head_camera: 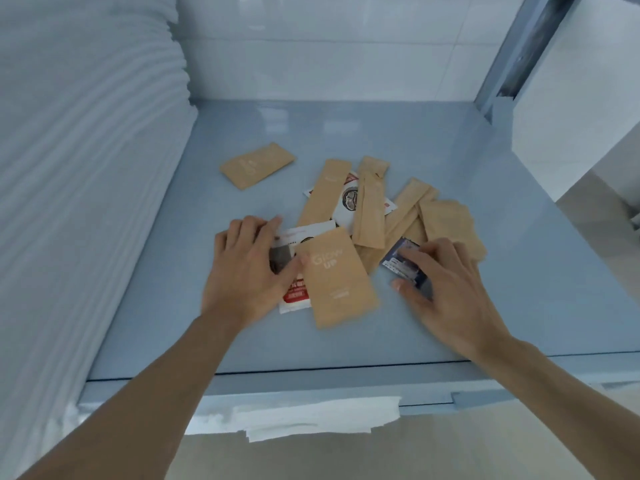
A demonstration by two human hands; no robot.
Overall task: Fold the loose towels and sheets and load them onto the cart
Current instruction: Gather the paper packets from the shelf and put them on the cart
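Head view: left hand (247, 268) flat, pressing white sachet (294, 296) beside kraft "Glow Up" packet (337, 282); right hand (440, 282) pinches blue sachet (403, 263). Folded white towels (86, 168) stacked left of both hands on cart shelf (485, 306). Towels soft, bulky: grasp under fold.

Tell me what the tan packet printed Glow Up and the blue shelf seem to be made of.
Tan Glow Up packet: likely matte kraft paper, dull brown with no glare. Glossy blue shelf: probably painted metal or laminate, since it mirrors the wall tiles; which one is unclear.
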